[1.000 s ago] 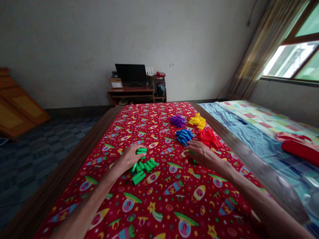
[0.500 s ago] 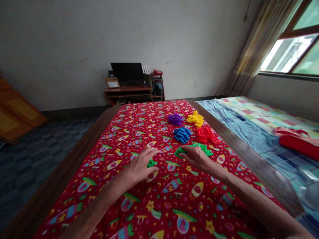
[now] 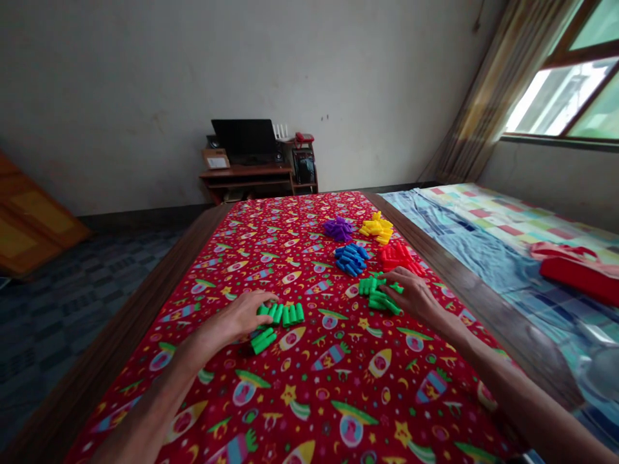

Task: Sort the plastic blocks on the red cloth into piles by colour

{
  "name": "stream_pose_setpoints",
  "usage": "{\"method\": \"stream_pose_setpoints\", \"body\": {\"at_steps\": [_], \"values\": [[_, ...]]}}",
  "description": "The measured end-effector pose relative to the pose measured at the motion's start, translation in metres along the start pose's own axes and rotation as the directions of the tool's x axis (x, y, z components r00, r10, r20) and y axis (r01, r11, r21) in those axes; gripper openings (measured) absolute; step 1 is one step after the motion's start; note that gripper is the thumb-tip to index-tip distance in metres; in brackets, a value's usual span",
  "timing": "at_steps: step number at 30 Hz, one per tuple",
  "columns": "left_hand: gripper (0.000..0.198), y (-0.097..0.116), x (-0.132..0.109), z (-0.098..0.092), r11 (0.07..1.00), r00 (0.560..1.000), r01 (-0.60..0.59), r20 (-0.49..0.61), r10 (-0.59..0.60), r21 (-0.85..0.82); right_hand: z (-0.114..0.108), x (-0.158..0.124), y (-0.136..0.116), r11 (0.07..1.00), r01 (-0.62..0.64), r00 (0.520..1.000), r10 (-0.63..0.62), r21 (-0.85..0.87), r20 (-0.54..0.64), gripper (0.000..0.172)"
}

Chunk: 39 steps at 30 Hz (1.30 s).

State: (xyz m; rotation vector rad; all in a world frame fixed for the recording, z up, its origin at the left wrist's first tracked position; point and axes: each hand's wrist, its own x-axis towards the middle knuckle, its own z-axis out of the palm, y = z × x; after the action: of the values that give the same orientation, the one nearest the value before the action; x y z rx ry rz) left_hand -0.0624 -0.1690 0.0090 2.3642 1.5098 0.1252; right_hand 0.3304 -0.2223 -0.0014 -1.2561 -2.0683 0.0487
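Note:
Several short green plastic tubes lie in front of my left hand (image 3: 244,314), some in a rough row (image 3: 290,314) and a few in a nearer cluster (image 3: 264,341). The thumb and fingers of that hand close around a green tube (image 3: 264,310) at the row's left end. To the right, my right hand (image 3: 413,293) reaches over a loose green pile (image 3: 382,298). Its fingers are apart and bent down among the tubes, partly hiding them. Just beyond that hand is a red pile (image 3: 399,256), partly covered by it.
Blue (image 3: 351,259), purple (image 3: 338,229) and yellow (image 3: 377,227) piles lie farther back. A red patterned cloth (image 3: 333,386) covers the wooden-edged table. Right of it is a bed (image 3: 483,238); beyond stands a desk (image 3: 246,173) with a monitor (image 3: 244,138).
My left hand has drawn back to the left, uncovering green tubes in a row and cluster. My right hand has moved right across the green pile, and its fingers have spread from a pinch.

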Motion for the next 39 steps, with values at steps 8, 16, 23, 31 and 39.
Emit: {"method": "stream_pose_setpoints", "body": {"at_steps": [8, 16, 23, 31, 39], "values": [[0.058, 0.068, -0.004, 0.020, 0.799, 0.950, -0.216, -0.308, 0.040, -0.562, 0.031, 0.015, -0.085, 0.920, 0.251, 0.946, -0.300, 0.300, 0.127, 0.048], [0.059, 0.093, -0.021, 0.046, 0.854, 0.841, -0.480, -0.382, 0.383, -0.201, 0.042, 0.018, -0.089, 0.891, 0.163, 0.909, -0.303, 0.423, 0.287, 0.025], [0.045, 0.059, -0.012, 0.043, 0.919, 0.892, -0.385, -0.223, 0.394, 0.082, -0.003, 0.013, -0.026, 0.994, 0.024, 0.986, -0.041, 0.110, 0.163, 0.027], [0.036, 0.059, 0.004, 0.041, 0.935, 0.932, -0.282, -0.292, 0.214, -0.216, -0.005, 0.010, 0.009, 0.999, 0.033, 0.999, -0.033, 0.016, -0.002, 0.021], [0.084, 0.091, -0.006, 0.043, 0.456, 0.993, -0.098, -0.057, 0.103, -0.885, 0.027, 0.024, -0.091, 0.894, 0.343, 0.894, -0.404, 0.288, 0.192, 0.043]]}}
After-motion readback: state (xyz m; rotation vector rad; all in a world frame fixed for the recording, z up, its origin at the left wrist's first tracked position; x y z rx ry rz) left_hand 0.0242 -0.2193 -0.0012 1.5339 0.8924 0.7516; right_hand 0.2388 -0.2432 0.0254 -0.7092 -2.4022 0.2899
